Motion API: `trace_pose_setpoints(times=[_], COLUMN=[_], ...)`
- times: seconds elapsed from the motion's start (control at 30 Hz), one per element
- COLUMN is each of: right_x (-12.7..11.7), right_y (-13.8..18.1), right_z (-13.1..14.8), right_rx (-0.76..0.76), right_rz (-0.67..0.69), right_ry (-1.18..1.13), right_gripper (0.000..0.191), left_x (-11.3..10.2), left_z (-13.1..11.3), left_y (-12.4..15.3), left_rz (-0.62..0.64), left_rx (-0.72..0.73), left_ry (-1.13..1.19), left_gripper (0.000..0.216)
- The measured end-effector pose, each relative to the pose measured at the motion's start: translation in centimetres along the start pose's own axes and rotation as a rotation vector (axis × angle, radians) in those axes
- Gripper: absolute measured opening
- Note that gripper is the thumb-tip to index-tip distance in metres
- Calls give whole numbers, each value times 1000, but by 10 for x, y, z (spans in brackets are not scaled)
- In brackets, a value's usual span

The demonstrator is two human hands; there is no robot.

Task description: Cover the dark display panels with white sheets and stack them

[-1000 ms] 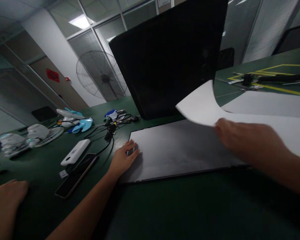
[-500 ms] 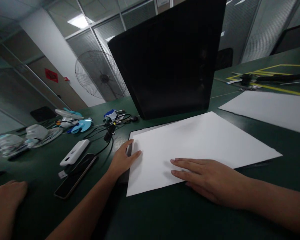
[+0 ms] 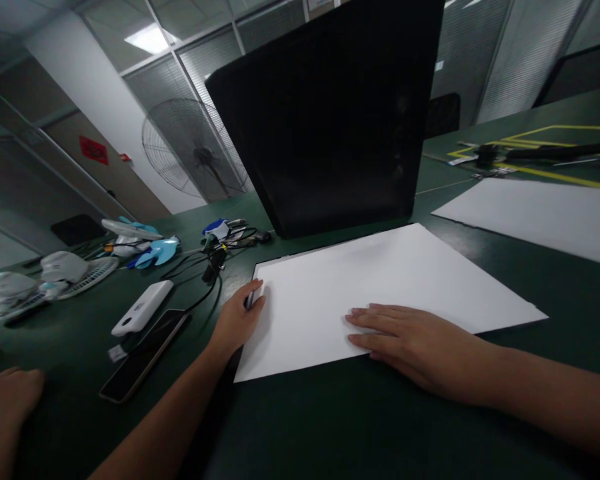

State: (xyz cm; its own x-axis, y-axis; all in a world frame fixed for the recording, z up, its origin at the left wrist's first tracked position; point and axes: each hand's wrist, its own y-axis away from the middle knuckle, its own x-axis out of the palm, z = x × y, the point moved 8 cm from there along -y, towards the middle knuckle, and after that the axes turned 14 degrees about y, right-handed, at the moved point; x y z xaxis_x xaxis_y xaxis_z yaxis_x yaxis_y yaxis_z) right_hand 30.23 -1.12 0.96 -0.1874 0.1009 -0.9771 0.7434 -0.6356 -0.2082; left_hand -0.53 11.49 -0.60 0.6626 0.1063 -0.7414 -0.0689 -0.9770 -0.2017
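A large white sheet (image 3: 320,280) lies on the green table, with a thin dark edge of something flat showing beneath its far side. My left hand (image 3: 236,317) is at the sheet's left edge, thumb and forefinger curled close together over it; its other fingers are hidden. Flat on the near part of the sheet rests my right hand (image 3: 415,347), fingers stretched out to the left and palm down. Behind the sheet a big black panel (image 3: 330,127) stands upright, leaning slightly.
Left of my hand lie a phone (image 3: 145,357), a white device (image 3: 143,308) and tangled cables (image 3: 215,257). Another person's hand (image 3: 13,400) rests at the far left. A second white sheet (image 3: 535,217) and yellow tape lines (image 3: 560,179) are at the right.
The sheet's near left corner has shifted left, covering the grey strip at its left side. My left thumb and forefinger have come closer together. My right hand stays flat on the sheet.
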Motion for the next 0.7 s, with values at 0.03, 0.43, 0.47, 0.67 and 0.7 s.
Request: trace_pose_setpoints(times=[0.03,0.43,0.47,0.67,0.7], right_x=[-1,-24,-29,-42,-41], right_y=[0,15,23,127,146], right_z=[-1,-60,-88,-257,-277], right_rx=[-1,180,288,806,876], right_rz=[-20,-196,-211,-268,-270], right_ry=[13,173,238,515,519], right_gripper=[44,43,45,79,85], left_x=[1,1,1,3,3], left_z=[0,4,5,6,6], left_y=[0,-2,-3,-3,-3], left_rz=[7,-6,-14,0,6], left_rx=[1,32,40,69,70], left_ry=[9,39,43,57,62], left_gripper=[60,63,62,55,55])
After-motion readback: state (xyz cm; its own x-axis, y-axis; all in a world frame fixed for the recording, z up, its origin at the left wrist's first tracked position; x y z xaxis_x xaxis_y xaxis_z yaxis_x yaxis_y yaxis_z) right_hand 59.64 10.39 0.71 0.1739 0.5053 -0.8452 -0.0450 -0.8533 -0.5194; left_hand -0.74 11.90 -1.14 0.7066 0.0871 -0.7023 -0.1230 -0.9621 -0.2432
